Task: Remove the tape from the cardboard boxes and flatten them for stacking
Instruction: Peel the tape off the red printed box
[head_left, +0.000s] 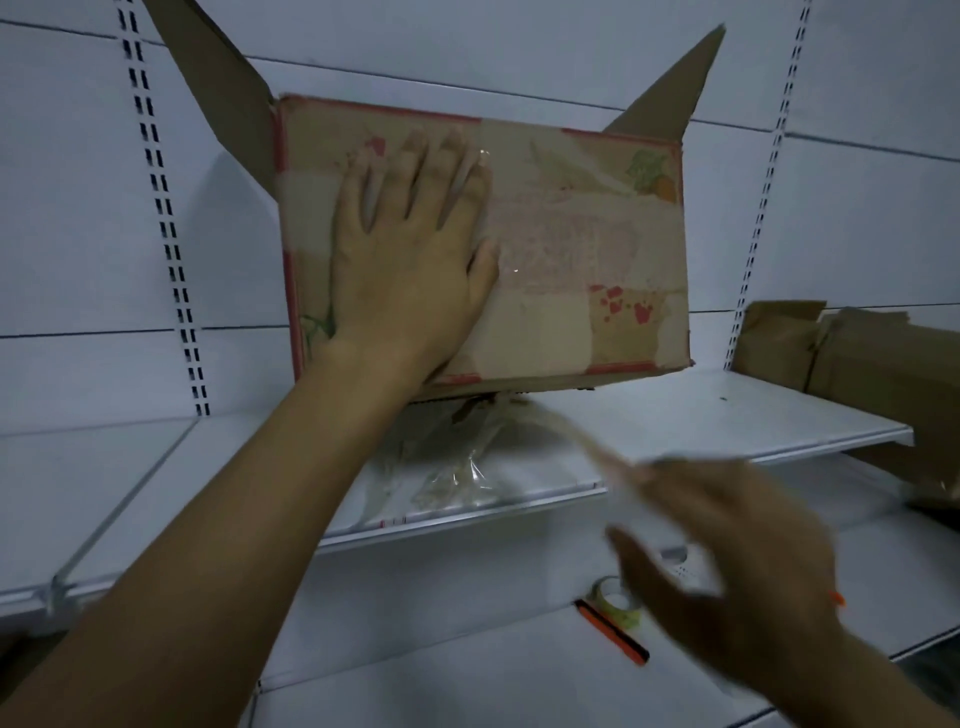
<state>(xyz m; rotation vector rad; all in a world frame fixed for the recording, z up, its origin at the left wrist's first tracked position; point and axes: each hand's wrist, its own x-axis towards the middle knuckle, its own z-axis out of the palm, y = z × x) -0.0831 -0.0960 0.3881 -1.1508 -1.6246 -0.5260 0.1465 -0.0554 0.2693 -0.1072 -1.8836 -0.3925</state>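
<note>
At about 10 o'clock the left hand (410, 270) lies flat on the printed cardboard box (582, 234), fingers straight and spread wide, probably to brace it upright on the white shelf (753, 415) against the pull. Its end flaps stand open. Below, at 6 o'clock, crumpled clear tape (457, 478) sits on the shelf edge. A tape strip (587, 447) runs from the box's underside toward 4 o'clock to the right hand (737, 561); blur hides whether its fingers pinch it. Flattened cardboard (872, 353) waits at 3 o'clock.
</note>
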